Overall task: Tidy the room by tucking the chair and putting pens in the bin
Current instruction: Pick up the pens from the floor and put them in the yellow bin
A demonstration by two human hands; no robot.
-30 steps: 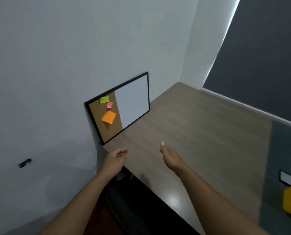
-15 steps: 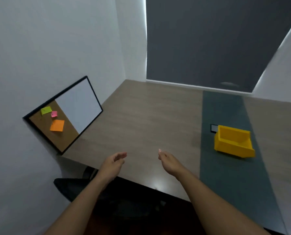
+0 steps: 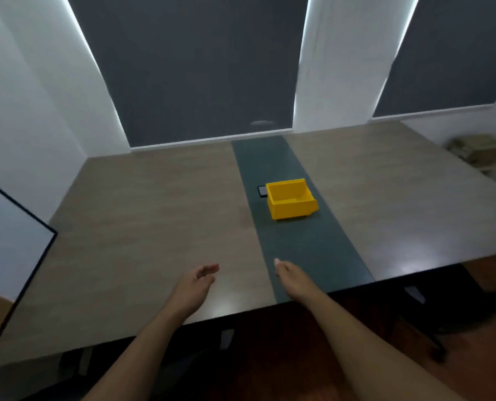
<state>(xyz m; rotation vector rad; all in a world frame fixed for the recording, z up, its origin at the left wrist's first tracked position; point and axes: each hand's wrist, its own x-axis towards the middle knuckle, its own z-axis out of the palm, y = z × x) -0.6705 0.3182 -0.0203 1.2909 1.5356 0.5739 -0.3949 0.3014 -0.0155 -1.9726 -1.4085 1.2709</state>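
Note:
A yellow plastic bin [image 3: 290,199] stands on the dark green strip [image 3: 307,244] that runs down the middle of the wooden table [image 3: 154,215]. It looks empty from here. My left hand [image 3: 193,286] and my right hand [image 3: 294,280] hover over the table's near edge, palms facing each other, fingers apart, holding nothing. No pens show anywhere. Part of a dark chair [image 3: 458,308] shows under the table's right edge, blurred.
A small dark phone-like object [image 3: 261,191] lies just left of the bin. A black-framed board [image 3: 12,256] leans at the left wall. A beige bundle [image 3: 478,151] sits at the far right of the table. Dark blinds cover the back wall.
My view has swung right from the board on the left wall to the table's middle, bringing the bin to centre. Both hands keep the same open pose.

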